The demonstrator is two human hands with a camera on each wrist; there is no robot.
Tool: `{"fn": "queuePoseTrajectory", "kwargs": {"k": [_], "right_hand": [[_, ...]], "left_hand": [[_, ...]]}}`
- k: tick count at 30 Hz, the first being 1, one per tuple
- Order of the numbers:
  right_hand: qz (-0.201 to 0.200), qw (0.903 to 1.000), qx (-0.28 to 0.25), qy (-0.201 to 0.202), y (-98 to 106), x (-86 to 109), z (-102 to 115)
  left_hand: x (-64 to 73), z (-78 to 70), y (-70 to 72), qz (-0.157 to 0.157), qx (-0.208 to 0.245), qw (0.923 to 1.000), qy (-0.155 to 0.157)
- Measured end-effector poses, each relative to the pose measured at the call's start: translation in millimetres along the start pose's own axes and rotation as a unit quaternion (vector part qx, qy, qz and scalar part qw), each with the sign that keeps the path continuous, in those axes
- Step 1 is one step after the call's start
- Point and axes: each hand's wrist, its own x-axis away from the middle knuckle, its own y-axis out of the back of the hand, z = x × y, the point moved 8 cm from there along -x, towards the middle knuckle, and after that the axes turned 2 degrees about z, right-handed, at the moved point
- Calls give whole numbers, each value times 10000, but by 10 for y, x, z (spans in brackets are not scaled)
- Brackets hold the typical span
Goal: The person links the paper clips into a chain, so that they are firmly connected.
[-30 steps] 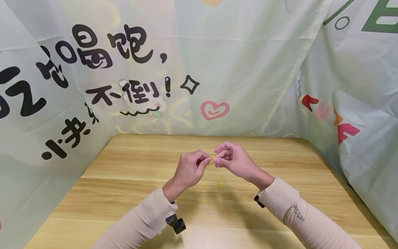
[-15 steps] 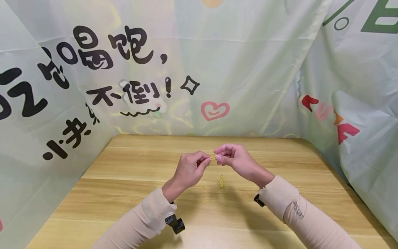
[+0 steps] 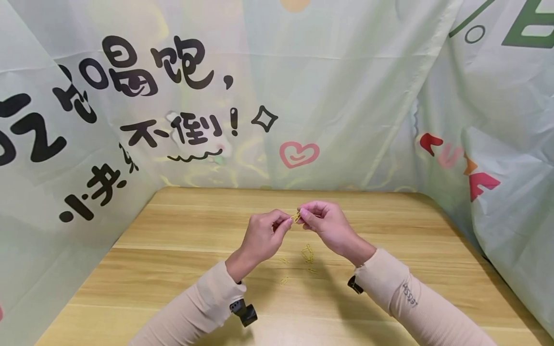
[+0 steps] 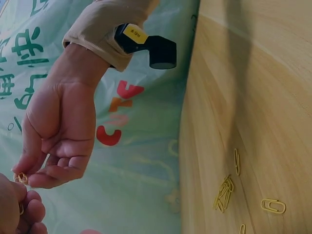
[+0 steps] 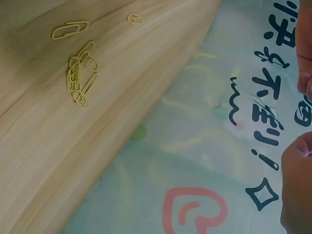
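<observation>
Both hands are raised over the table, fingertips nearly meeting, in the head view. My left hand (image 3: 265, 235) pinches a yellow paper clip (image 3: 296, 218) between thumb and forefinger. From the other side, my right hand (image 3: 331, 228) pinches yellow wire at that same spot, its fingers curled in. In the left wrist view a clip (image 4: 20, 178) shows at the right hand's fingertips, right beside the left thumb. The wires overlap, and I cannot tell whether two clips are linked. Only the edges of both hands show in the right wrist view.
Below the hands, a small cluster of yellow paper clips (image 3: 308, 254) lies on the wooden table (image 3: 182, 250). Loose single clips lie around it, one nearer the front (image 3: 283, 280) and one beside the cluster (image 5: 70, 30). Printed cloth (image 3: 346, 120) hangs behind and at both sides.
My right hand has turned and its fingers have closed in on the clip. The wire between the hands now slants upward to the right. The left hand stays nearly still.
</observation>
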Motion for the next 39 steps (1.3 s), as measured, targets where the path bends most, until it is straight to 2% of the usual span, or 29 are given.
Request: {"fn": "queuePoseTrajectory", "kwargs": {"k": [5,10,14,20,23,25,27,29,31,33,35,37,39], "right_hand": [[-259,9995,-173,32,-5,-1,-34],[-467,9988,103,111,12,19,-42],[-280,9986,386,218,-14,32,-14],[372,9928,1073,370,-60,18,63],[535,9840,1613,544,-40,-1,137],[567,9755,2013,683,-26,-14,192],[595,9627,2465,946,-34,-22,272],[615,9473,2886,1247,-60,-21,358],[664,9295,3284,1543,-107,-15,433],[751,9170,3519,1721,-161,-10,474],[858,9112,3619,1772,-207,-11,482],[923,9119,3584,1777,-232,-14,469],[918,9168,3483,1722,-221,-23,440]], "left_hand": [[12,18,-1,-27,47,10000,25],[23,24,0,-51,76,9999,121],[27,31,13,-109,50,9998,163],[24,73,42,-50,8,9998,185],[31,98,37,192,87,9997,134],[33,119,21,468,159,9986,163],[39,156,-9,811,200,9960,318],[49,209,-51,1186,271,9906,620],[63,259,-90,1409,360,9851,921],[76,284,-117,1420,549,9817,1141],[78,278,-127,1254,734,9822,1190],[79,260,-133,1068,872,9839,1136],[82,251,-134,953,945,9846,1119]]}}
